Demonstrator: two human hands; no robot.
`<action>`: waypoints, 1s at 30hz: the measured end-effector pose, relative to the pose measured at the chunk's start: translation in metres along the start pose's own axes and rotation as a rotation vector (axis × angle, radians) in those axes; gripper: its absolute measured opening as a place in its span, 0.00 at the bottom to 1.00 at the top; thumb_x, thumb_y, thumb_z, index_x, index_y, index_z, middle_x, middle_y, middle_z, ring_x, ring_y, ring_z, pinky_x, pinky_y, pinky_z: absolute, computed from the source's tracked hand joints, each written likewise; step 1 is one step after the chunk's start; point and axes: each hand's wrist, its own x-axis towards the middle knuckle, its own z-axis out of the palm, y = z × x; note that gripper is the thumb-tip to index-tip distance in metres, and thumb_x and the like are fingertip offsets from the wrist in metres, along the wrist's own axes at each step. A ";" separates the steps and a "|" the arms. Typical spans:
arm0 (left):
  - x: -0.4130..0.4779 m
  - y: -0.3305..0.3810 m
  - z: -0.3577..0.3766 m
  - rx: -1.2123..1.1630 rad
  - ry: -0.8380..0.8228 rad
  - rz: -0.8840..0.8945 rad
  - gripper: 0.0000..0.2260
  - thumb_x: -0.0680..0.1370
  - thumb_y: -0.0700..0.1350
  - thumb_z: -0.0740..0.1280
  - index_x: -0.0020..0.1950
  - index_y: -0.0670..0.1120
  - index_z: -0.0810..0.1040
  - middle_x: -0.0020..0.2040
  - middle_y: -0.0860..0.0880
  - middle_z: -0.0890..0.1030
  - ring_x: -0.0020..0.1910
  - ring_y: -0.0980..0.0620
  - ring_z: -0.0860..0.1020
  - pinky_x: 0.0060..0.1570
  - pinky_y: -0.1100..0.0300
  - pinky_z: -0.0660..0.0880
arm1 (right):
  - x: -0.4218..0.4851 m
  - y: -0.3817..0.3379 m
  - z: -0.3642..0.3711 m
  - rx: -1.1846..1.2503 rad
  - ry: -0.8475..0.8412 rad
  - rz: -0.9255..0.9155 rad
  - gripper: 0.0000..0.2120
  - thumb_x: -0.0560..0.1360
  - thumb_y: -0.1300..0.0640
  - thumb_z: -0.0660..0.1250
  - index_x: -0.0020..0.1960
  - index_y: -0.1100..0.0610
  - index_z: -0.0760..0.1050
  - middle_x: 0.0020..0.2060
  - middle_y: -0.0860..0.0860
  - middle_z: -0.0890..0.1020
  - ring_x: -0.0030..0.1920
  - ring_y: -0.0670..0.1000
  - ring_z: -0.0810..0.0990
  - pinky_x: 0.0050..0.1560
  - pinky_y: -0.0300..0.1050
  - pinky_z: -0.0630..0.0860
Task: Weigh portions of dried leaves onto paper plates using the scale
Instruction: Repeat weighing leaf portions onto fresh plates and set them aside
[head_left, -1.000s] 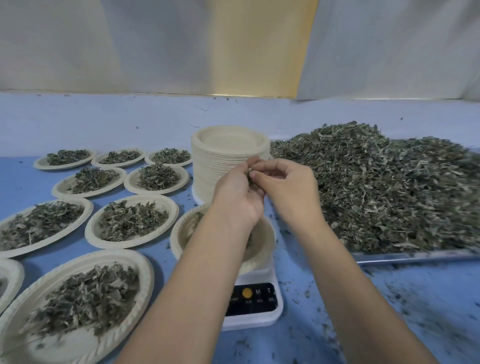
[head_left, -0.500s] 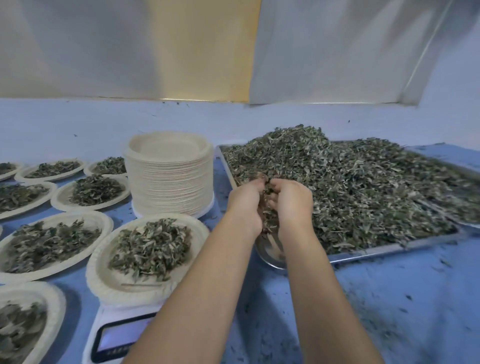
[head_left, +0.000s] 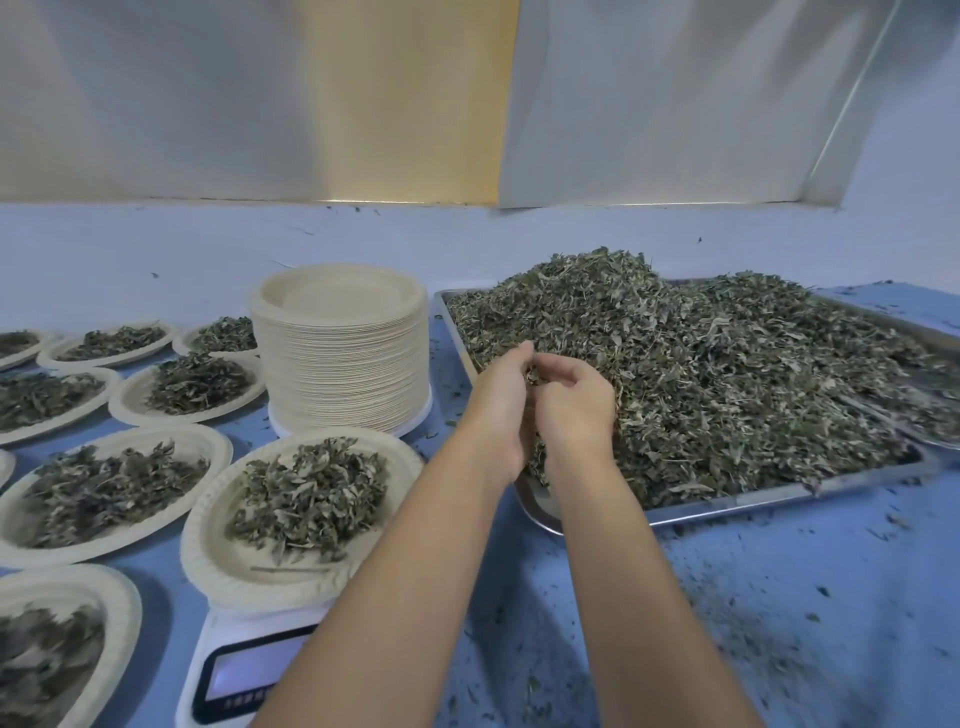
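Handful of leaves (head_left: 532, 375): cupped between both my hands, at the near-left corner of the dried-leaf heap (head_left: 717, 384). Left hand (head_left: 500, 410) and right hand (head_left: 575, 413) are pressed side by side, palms facing in. The fingers (head_left: 563, 370) are curled over the top of the clump, and bits of leaf show in the gap. It's a loose scoop grip, not a tight fist. I can't tell how much is in there, since most of it is hidden by the palms.

The heap lies right of and beyond the fingers and fills a metal tray (head_left: 727, 508). The tray's long axis runs left-right, and its near-left corner sits just under my wrists.

Key relation: the target plate (head_left: 205, 556) on the scale (head_left: 244, 670) is left of the fingers and nearer to me, already carrying a portion. The left hand is the closer one. So my guess for the next move is a sweep left and back toward me, with the cup kept closed so nothing spills on the blue table (head_left: 805, 597), which already has crumbs on it. The scale display is partly behind my left forearm and the reading isn't legible.

Stack of empty plates (head_left: 343, 358): left of the fingers, just beside the tray. Filled plates (head_left: 106, 480): further left, well apart from the hands.
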 end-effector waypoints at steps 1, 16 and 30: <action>-0.001 0.000 -0.001 -0.014 0.018 -0.008 0.09 0.81 0.51 0.60 0.48 0.47 0.75 0.42 0.52 0.78 0.49 0.51 0.74 0.51 0.56 0.71 | 0.000 0.001 0.000 0.001 0.003 0.004 0.17 0.71 0.70 0.61 0.45 0.49 0.77 0.51 0.52 0.82 0.53 0.53 0.81 0.58 0.55 0.77; -0.043 0.043 -0.052 -0.131 0.085 0.257 0.10 0.82 0.44 0.56 0.45 0.42 0.73 0.35 0.50 0.73 0.22 0.62 0.72 0.29 0.69 0.68 | -0.049 -0.020 0.045 0.290 -0.288 -0.084 0.14 0.74 0.69 0.59 0.43 0.56 0.82 0.39 0.51 0.84 0.41 0.49 0.83 0.42 0.38 0.79; -0.098 0.067 -0.149 0.161 0.231 0.435 0.14 0.83 0.47 0.54 0.60 0.44 0.75 0.60 0.49 0.78 0.62 0.54 0.75 0.65 0.60 0.67 | -0.072 0.005 0.062 -0.043 -0.378 -0.172 0.12 0.76 0.63 0.62 0.48 0.51 0.82 0.47 0.42 0.83 0.52 0.41 0.79 0.59 0.42 0.73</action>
